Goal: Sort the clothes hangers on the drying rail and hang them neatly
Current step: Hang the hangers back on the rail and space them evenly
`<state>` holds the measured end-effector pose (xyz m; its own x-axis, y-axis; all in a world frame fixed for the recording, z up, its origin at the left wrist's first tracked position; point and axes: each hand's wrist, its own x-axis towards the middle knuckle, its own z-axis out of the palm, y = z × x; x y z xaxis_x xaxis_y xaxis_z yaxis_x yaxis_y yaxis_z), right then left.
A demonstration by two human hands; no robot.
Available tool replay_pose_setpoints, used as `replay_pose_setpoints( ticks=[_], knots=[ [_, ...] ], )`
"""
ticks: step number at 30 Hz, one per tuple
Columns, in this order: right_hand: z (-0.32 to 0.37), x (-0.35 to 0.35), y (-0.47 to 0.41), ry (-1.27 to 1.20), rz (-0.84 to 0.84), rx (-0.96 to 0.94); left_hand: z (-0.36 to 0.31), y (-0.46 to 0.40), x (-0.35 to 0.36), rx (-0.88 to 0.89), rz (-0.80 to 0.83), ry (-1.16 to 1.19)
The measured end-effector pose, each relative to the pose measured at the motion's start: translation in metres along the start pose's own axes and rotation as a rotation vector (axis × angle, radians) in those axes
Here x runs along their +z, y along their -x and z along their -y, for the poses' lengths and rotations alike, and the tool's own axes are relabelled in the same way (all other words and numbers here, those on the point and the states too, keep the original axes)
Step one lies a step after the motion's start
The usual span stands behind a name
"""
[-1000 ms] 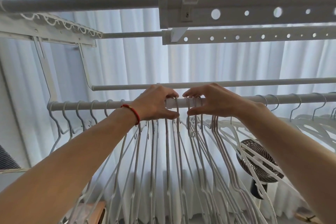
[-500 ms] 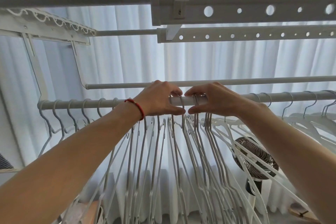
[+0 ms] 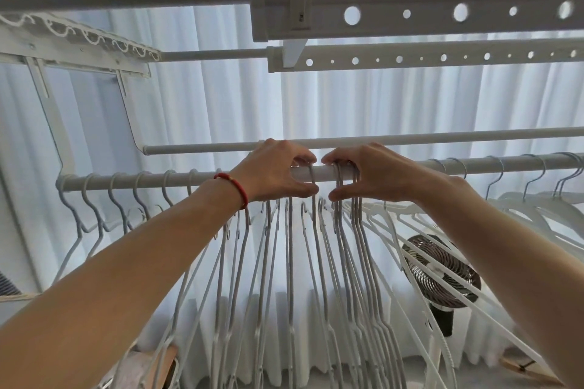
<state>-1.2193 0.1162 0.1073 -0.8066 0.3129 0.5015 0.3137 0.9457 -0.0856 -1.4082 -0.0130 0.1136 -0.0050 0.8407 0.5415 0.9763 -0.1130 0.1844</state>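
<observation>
Closer together now than a second ago, the left hand and right hand curl round the drying rail — each pinching wire hanger hooks — apparently to gather the hanging bunch neatly.

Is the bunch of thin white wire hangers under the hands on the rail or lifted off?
On the rail: the thin white wire hangers' hooks loop over the white drying rail.
</observation>
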Motion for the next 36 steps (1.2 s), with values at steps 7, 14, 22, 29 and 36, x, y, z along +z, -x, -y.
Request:
replay_pose_setpoints(
  ticks=[7,14,22,29,36],
  knots=[
    [-0.006,-0.003,0.002,0.011,-0.023,0.006,0.004,0.000,0.003,0.006,-0.011,0.014],
    [-0.012,-0.006,0.003,-0.029,-0.011,0.023,0.005,0.000,0.003,0.003,-0.008,0.027],
    [-0.019,-0.010,0.006,-0.045,0.010,0.028,0.007,0.000,0.004,0.019,-0.013,0.018],
    [-0.018,-0.012,0.008,-0.068,0.020,0.043,0.008,0.000,0.004,0.033,-0.018,0.024],
    [-0.018,-0.014,0.009,-0.078,0.022,0.053,0.003,0.000,0.004,0.054,-0.012,-0.002]
  ],
)
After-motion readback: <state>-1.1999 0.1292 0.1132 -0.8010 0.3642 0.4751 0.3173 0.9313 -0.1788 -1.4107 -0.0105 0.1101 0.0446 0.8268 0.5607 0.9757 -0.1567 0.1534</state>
